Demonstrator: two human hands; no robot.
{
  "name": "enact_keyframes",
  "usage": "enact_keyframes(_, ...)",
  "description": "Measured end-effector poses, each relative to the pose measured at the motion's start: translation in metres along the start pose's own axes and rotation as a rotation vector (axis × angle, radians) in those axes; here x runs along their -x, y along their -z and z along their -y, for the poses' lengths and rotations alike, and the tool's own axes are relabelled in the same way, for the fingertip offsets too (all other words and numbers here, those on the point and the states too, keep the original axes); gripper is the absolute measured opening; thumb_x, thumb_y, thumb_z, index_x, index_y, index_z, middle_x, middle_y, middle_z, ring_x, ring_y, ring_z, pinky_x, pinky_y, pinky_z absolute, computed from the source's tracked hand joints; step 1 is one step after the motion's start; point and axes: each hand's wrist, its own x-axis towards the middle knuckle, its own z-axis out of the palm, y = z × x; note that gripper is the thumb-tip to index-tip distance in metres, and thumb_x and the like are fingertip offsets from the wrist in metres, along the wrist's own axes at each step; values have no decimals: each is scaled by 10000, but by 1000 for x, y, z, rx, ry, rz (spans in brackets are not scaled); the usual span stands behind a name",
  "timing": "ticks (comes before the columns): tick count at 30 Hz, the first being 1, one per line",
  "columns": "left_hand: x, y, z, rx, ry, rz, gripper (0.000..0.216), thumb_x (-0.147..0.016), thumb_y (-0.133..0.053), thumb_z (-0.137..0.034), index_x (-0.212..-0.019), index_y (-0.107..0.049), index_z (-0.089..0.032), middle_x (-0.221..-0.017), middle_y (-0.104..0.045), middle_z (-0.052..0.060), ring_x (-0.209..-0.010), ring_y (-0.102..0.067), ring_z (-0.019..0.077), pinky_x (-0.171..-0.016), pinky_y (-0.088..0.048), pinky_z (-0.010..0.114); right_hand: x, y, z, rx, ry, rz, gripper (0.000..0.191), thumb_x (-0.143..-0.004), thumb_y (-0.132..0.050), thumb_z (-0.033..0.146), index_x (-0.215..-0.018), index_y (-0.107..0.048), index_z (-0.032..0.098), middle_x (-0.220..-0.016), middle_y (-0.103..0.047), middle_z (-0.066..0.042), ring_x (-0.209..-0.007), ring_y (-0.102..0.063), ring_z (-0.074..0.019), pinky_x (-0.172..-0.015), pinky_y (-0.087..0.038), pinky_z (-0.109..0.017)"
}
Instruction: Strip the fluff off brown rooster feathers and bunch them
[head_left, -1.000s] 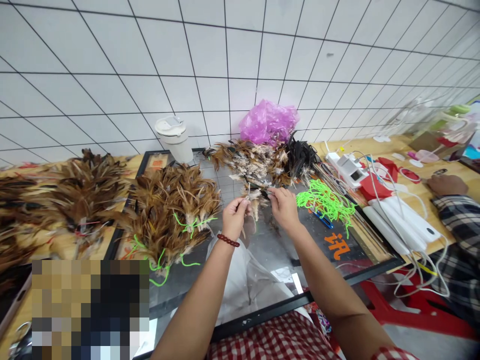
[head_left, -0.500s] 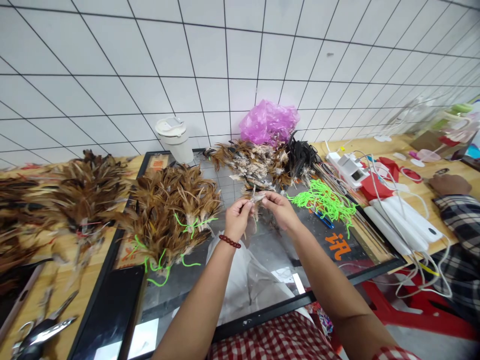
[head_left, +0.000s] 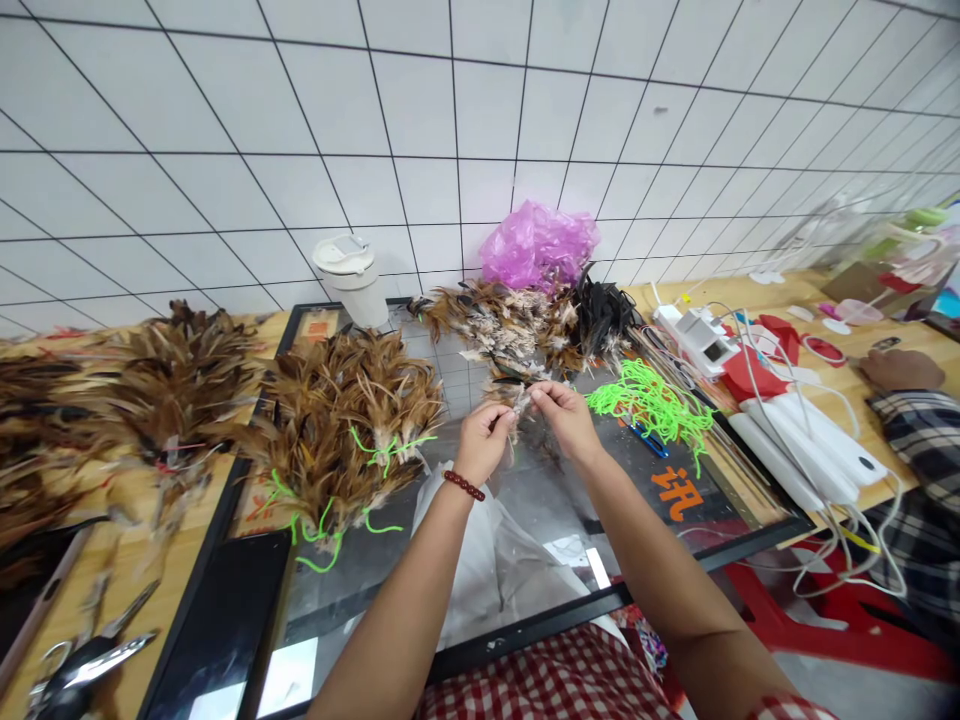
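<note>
My left hand [head_left: 484, 442] pinches a small pale feather [head_left: 519, 402] between thumb and fingers. On its other side my right hand [head_left: 564, 415] grips the same feather, also closed. Fine detail between the fingertips is too small to make out. Just beyond my hands lies a loose heap of brown and white feathers [head_left: 502, 325], with black feathers [head_left: 606, 318] at its right end. Brown feather bundles [head_left: 345, 410] tied with green string rest to the left. A tangle of bright green strings [head_left: 649, 400] sits to the right of my right hand.
A lidded white cup [head_left: 352, 285] and a pink plastic bag [head_left: 536, 245] stand by the tiled wall. Scissors [head_left: 94, 660] lie at lower left near more feather bundles [head_left: 176, 380]. White cables and a power strip [head_left: 810, 445] are at right, near another person's hand [head_left: 902, 370].
My left hand has shifted slightly right and down, and its fingers have rolled a little. The right hand has barely moved. Both stay closed around the feather.
</note>
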Motion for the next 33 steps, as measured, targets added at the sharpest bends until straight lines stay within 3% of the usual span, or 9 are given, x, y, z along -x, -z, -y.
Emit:
enact_keyframes(4,0,0,-4,14,-6,-8,155,-780,-585,-259,-673,-664,-178,-740,-610,39,-746,-567,155,-711,-471,273,-3,5,-3,66,66,-68,216,-787,-616,403,-784,-634,188,-675,-561,8,-632,-492,-119,-642,-413,-260)
enact_keyframes(9,0,3,-5,-15,-74,-242,121,-767,-618,-266,-706,-693,-194,-1092,-602,93,-1025,-559,217,-895,-446,351,-4,13,4,332,299,-136,157,-783,-631,351,-762,-670,201,-889,-601,-52,-906,-547,-182,-850,-430,-334)
enact_keyframes(11,0,6,-4,-82,-119,-332,134,-787,-598,-267,-729,-695,-195,-1150,-583,94,-1083,-538,222,-958,-408,369,-3,14,8,333,331,-150,148,-771,-648,355,-763,-673,209,-867,-603,-49,-904,-549,-186,-838,-437,-333)
enact_keyframes(14,-1,11,-4,-180,-161,-417,155,-809,-573,-267,-730,-691,-203,-1123,-615,84,-1118,-513,223,-1021,-347,400,-1,14,11,109,230,-147,169,-766,-650,385,-774,-655,216,-742,-591,-10,-700,-540,-143,-690,-454,-291)
enact_keyframes(17,-1,13,-7,-193,-176,-479,157,-808,-575,-270,-708,-682,-214,-1059,-663,70,-1175,-471,234,-1057,-302,422,0,11,13,-79,66,-53,196,-727,-686,402,-750,-647,211,-631,-567,20,-541,-483,-103,-556,-422,-251)
enact_keyframes(21,1,5,-14,25,-14,-330,181,-819,-557,-303,-771,-687,-186,-871,-700,66,-890,-614,195,-865,-455,352,5,3,13,-93,-43,110,232,-664,-756,387,-738,-650,195,-605,-599,22,-520,-523,-101,-531,-434,-242)
enact_keyframes(26,5,-9,-14,277,218,-116,216,-785,-593,-348,-756,-668,-147,-639,-652,21,-564,-589,120,-539,-437,228,10,-4,12,33,80,252,207,-737,-709,392,-770,-649,197,-670,-628,1,-616,-584,-136,-630,-485,-294)
enact_keyframes(30,5,-9,-10,378,264,-48,254,-774,-610,-384,-751,-659,-136,-608,-638,21,-515,-572,95,-494,-408,200,9,-2,9,241,269,220,167,-786,-669,370,-766,-674,204,-722,-612,-17,-695,-569,-145,-705,-473,-312)
enact_keyframes(33,5,-6,-8,423,278,4,274,-753,-634,-405,-735,-659,-132,-593,-626,20,-490,-549,83,-480,-393,197,8,-1,6,307,326,177,153,-797,-656,357,-769,-680,209,-756,-607,-23,-731,-560,-149,-710,-458,-306)
